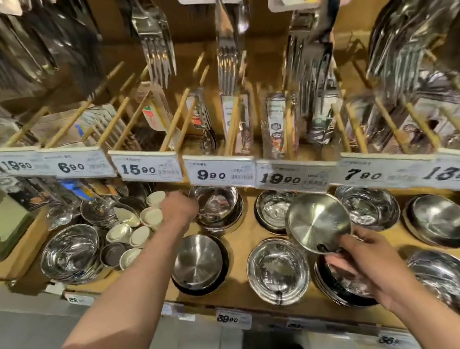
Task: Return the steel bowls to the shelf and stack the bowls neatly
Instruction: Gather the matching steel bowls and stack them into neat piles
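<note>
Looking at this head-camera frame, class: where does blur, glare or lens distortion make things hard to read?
Head view: the hanging steel forks at the top are smeared by motion blur; the polished steel bowls throw bright glare; the white price-label rail bows from wide-angle distortion; the brushed steel bowl gripped by the right hand stays fairly sharp.

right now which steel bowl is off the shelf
The small brushed steel bowl pinched in the right hand, tilted up above the shelf. Every other bowl sits flat on the shelf.
</note>
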